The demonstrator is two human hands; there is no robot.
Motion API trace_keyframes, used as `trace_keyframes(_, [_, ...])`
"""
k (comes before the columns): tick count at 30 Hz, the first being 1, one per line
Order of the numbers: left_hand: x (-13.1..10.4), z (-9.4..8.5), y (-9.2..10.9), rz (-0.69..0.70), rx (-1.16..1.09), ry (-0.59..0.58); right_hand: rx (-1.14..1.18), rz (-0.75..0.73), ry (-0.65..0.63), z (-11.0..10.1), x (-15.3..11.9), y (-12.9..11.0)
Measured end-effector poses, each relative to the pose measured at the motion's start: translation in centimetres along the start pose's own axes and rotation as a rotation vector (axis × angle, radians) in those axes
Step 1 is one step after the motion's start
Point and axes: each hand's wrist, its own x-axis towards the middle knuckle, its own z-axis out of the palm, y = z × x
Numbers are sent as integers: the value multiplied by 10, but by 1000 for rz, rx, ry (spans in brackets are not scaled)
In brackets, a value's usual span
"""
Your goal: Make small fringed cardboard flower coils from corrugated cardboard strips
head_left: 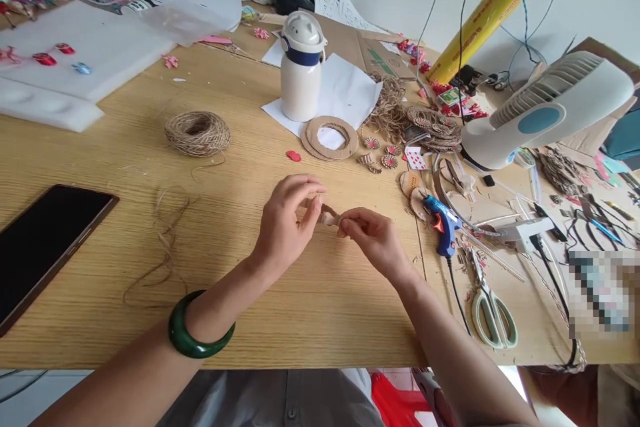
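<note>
Left hand (287, 217) and right hand (373, 237) meeting above the tabletop (310, 307), each grip pinching one end of a small cardboard piece (329, 215), twine ball (197, 133) behind, glue gun (443, 225) right

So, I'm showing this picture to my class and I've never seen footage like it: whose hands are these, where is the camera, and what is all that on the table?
The camera sits on a person's head and looks forward and down, so the two bare arms at the bottom are that person's own. There is no machine at work.

The left hand, with a green bangle on the wrist, and the right hand pinch a small brown craft piece between their fingertips, just above the wooden table. It is too small to identify.

On the table: a ball of twine with loose strands, a dark phone at the left, a white bottle, a cardboard ring, a blue glue gun, scissors and a white fan at the right.
</note>
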Motion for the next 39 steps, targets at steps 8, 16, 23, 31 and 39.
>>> trace_keyframes(8, [-12,8,-7,-167,-171,-106,308,77,62,14,16,15])
trace_keyframes(16, [-14,14,-11,-318,-221,-204,171,32,78,19,5,35])
trace_keyframes(23, [-14,11,-12,-406,-271,-257,96,5,95,19,5,35])
trace_keyframes(31, [-15,13,-12,-400,-315,-255,71,33,104,18,7,31])
trace_keyframes(39, [-18,13,-10,-581,-537,-274,28,-16,121,18,5,31])
